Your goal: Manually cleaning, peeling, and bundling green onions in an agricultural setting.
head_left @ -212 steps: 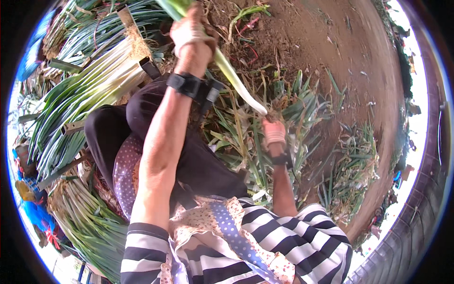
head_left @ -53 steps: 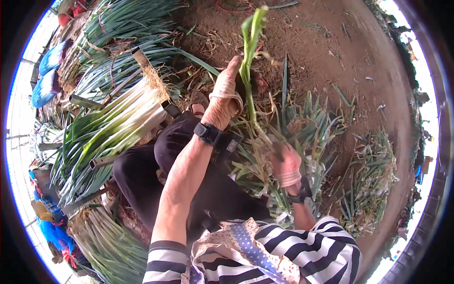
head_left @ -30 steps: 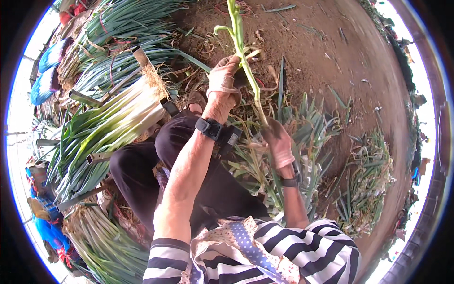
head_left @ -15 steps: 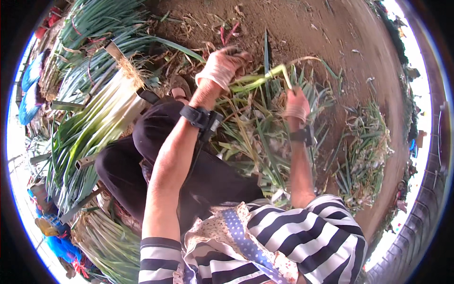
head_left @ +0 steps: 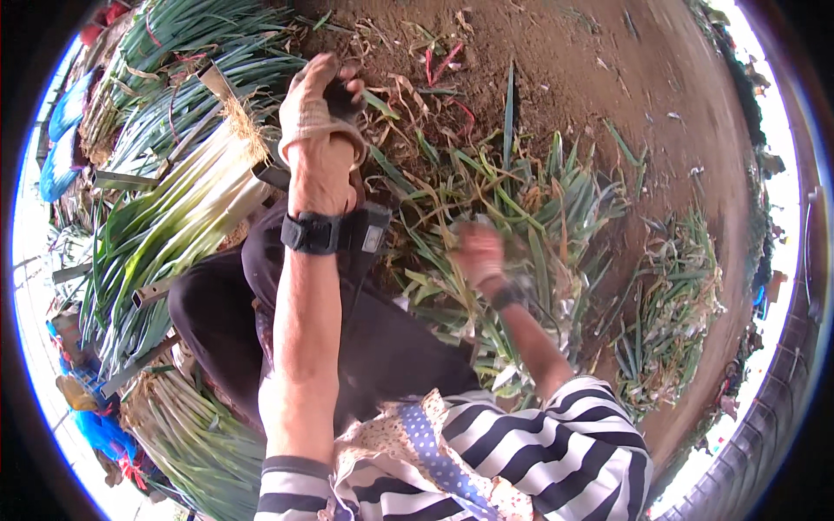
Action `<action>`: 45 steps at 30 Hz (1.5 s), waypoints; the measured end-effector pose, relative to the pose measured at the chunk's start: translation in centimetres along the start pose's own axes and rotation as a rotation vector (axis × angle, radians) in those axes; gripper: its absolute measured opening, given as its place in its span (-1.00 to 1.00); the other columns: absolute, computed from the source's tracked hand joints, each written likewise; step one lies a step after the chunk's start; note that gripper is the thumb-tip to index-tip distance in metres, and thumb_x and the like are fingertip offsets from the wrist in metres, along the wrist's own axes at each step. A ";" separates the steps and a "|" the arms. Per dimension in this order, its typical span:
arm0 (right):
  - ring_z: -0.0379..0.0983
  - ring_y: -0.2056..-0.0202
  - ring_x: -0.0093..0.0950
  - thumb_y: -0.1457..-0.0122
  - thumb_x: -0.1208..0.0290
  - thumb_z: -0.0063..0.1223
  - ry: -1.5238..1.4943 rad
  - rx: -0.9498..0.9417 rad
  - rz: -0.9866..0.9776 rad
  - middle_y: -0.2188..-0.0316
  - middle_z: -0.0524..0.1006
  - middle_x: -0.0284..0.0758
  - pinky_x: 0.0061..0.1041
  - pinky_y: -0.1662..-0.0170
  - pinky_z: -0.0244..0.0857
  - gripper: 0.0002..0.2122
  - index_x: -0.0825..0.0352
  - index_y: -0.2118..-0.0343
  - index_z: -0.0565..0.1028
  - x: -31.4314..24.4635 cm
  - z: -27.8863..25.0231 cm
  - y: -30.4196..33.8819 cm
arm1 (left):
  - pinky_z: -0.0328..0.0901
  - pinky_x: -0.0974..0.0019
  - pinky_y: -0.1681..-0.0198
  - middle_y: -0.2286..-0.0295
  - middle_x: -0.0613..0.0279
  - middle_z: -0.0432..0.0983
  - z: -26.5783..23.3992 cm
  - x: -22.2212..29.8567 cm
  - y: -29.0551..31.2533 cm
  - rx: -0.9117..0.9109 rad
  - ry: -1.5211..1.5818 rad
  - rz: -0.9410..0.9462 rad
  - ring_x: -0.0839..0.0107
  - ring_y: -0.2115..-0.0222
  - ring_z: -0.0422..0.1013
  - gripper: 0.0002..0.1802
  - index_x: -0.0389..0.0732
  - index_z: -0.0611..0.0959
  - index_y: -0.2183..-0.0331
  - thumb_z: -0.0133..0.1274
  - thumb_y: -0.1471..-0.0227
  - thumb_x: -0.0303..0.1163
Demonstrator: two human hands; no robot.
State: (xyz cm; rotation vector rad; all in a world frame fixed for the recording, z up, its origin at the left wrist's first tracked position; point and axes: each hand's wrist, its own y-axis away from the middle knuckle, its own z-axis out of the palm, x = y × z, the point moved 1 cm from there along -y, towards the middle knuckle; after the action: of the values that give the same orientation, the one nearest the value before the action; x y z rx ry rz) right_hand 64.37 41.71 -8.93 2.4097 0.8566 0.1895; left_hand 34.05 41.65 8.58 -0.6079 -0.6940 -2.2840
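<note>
My left hand (head_left: 320,104), in a pale fingerless glove, is raised beside the roots of the long green onions at the left. Its fingers are curled around a dark hollow, and what they hold is hidden. A short green leaf piece (head_left: 380,105) shows just right of the fingertips. Motion smears my right hand (head_left: 480,252), which is low over a heap of stripped onion leaves (head_left: 543,213); its fingers cannot be made out. A bundle of cleaned green onions (head_left: 195,195), white stalks and roots toward the upper right, lies on a metal-bar frame left of my knees.
More green onions (head_left: 204,52) are stacked at the upper left, and another bunch (head_left: 187,430) lies at the lower left. Metal bar ends (head_left: 152,295) stick out near my knee. A second leaf heap (head_left: 673,304) sits on bare soil (head_left: 573,78) at right. Red ties (head_left: 443,63) lie ahead.
My left hand has moved left toward the onion stack. My right hand has swung inward and closer to me; the pale, bent leaf strip that stretched between my hands is no longer there.
</note>
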 end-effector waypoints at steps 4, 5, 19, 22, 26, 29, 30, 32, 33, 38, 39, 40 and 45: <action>0.27 0.01 -0.22 0.07 0.11 0.07 0.103 0.468 -0.430 0.11 0.40 -0.19 -0.30 -0.03 0.16 -0.51 0.22 0.05 0.37 1.5 9.6 -4.9 | 0.31 0.41 0.57 0.57 0.23 0.45 -0.4 -1.8 -1.0 -0.055 0.062 -0.087 0.38 0.61 0.37 -0.88 -0.19 0.52 0.39 0.09 0.04 -0.40; 0.27 0.02 -0.22 0.07 0.10 0.06 0.066 0.350 -0.470 0.12 0.40 -0.21 -0.30 -0.02 0.16 -0.52 0.23 0.07 0.39 2.9 11.2 -5.5 | 0.29 0.40 0.57 0.57 0.25 0.44 -0.2 -2.5 -0.7 -0.058 0.044 -0.131 0.39 0.60 0.37 -0.90 -0.17 0.52 0.40 0.06 0.02 -0.38; 0.41 0.16 -0.28 0.02 0.16 -0.02 0.298 -0.685 0.370 0.25 0.53 -0.27 -0.25 0.16 0.25 -0.72 0.17 0.30 0.56 28.0 10.9 -3.2 | 0.21 0.40 0.53 0.56 0.22 0.42 -0.5 0.2 -0.3 0.141 -0.009 -0.209 0.38 0.58 0.34 -0.86 -0.20 0.49 0.43 0.02 -0.03 -0.34; 0.45 0.21 -0.18 -0.08 0.16 -0.14 0.066 -0.240 0.220 0.21 0.51 -0.14 -0.30 0.17 0.29 -0.68 0.28 0.28 0.54 27.0 8.0 -8.7 | 0.21 0.40 0.54 0.55 0.22 0.42 1.7 0.3 1.4 0.148 -0.064 -0.066 0.38 0.57 0.34 -0.80 -0.18 0.49 0.41 0.01 -0.06 -0.25; 0.42 0.18 -0.18 -0.03 0.13 -0.10 -0.363 0.220 0.410 0.20 0.51 -0.22 -0.26 0.14 0.29 -0.67 0.11 0.17 0.50 11.9 -6.6 -14.0 | 0.24 0.37 0.55 0.59 0.21 0.43 1.3 0.2 0.6 0.155 0.009 -0.153 0.39 0.60 0.36 -0.75 -0.13 0.45 0.43 -0.02 -0.08 -0.15; 0.40 0.13 -0.19 0.03 0.10 -0.02 -0.489 0.366 0.462 0.22 0.50 -0.20 -0.32 0.09 0.26 -0.64 0.18 0.20 0.51 12.4 -5.8 -22.4 | 0.23 0.37 0.61 0.62 0.22 0.42 1.7 -1.3 1.0 0.185 -0.034 -0.200 0.38 0.66 0.35 -0.71 -0.12 0.41 0.48 0.01 -0.05 -0.11; 0.39 0.11 -0.20 0.04 0.11 0.00 -0.555 0.435 0.440 0.23 0.51 -0.21 -0.33 0.07 0.26 -0.64 0.19 0.21 0.52 10.4 -5.8 -26.2 | 0.23 0.37 0.63 0.63 0.22 0.41 2.3 0.5 1.7 0.155 -0.093 -0.153 0.38 0.66 0.35 -0.70 -0.13 0.41 0.48 0.02 -0.05 -0.11; 0.35 0.04 -0.24 0.08 0.07 0.06 -0.553 0.434 0.496 0.15 0.48 -0.22 -0.33 0.04 0.25 -0.56 0.17 0.12 0.47 11.6 -5.4 -29.2 | 0.22 0.37 0.61 0.64 0.25 0.39 2.1 -1.3 1.9 0.217 -0.027 -0.210 0.40 0.66 0.33 -0.72 -0.14 0.43 0.48 0.02 -0.05 -0.14; 0.33 0.01 -0.24 0.10 0.05 0.08 -0.504 0.375 0.614 0.09 0.44 -0.21 -0.31 0.03 0.25 -0.48 0.16 0.05 0.40 10.6 -5.4 -30.5 | 0.22 0.38 0.63 0.60 0.26 0.42 1.9 -1.6 1.9 0.233 -0.056 -0.206 0.41 0.63 0.36 -0.75 -0.11 0.44 0.47 0.04 -0.03 -0.15; 0.34 0.01 -0.26 0.14 0.08 0.18 -0.364 0.195 0.771 0.02 0.38 -0.16 -0.25 0.04 0.27 -0.44 0.25 0.08 0.34 7.1 -5.1 -33.7 | 0.20 0.40 0.61 0.59 0.25 0.39 2.0 -0.7 2.3 0.283 -0.140 -0.214 0.41 0.64 0.33 -0.75 -0.14 0.46 0.44 -0.01 -0.07 -0.15; 0.34 0.04 -0.26 0.06 0.17 0.14 -0.388 0.142 0.748 0.03 0.37 -0.16 -0.27 0.07 0.30 -0.50 0.28 0.06 0.32 6.5 -4.8 -33.8 | 0.20 0.40 0.61 0.59 0.23 0.39 2.1 -0.5 2.3 0.316 -0.161 -0.234 0.41 0.65 0.32 -0.73 -0.15 0.46 0.45 -0.02 -0.08 -0.14; 0.35 0.07 -0.27 -0.02 0.26 0.09 -0.411 0.089 0.727 0.04 0.36 -0.17 -0.29 0.09 0.32 -0.56 0.31 0.04 0.30 6.1 -4.6 -33.8 | 0.20 0.39 0.60 0.58 0.22 0.39 2.1 -0.4 2.2 0.348 -0.181 -0.255 0.41 0.65 0.31 -0.72 -0.16 0.45 0.46 -0.04 -0.08 -0.13; 0.50 0.44 -0.44 -0.03 0.31 0.03 -0.699 0.739 0.564 0.47 0.57 -0.29 -0.40 0.39 0.32 -0.85 0.16 0.34 0.57 11.4 -3.7 -32.9 | 0.21 0.38 0.58 0.59 0.22 0.40 2.4 -1.1 2.0 0.266 -0.118 -0.277 0.40 0.63 0.32 -0.72 -0.14 0.44 0.47 -0.03 -0.08 -0.13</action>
State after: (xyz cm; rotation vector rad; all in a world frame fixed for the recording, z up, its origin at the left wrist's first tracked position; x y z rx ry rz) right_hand 54.52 71.23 -24.87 2.9985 -0.1293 -0.8560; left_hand 36.78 42.33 10.36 -0.5494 -1.1818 -2.3607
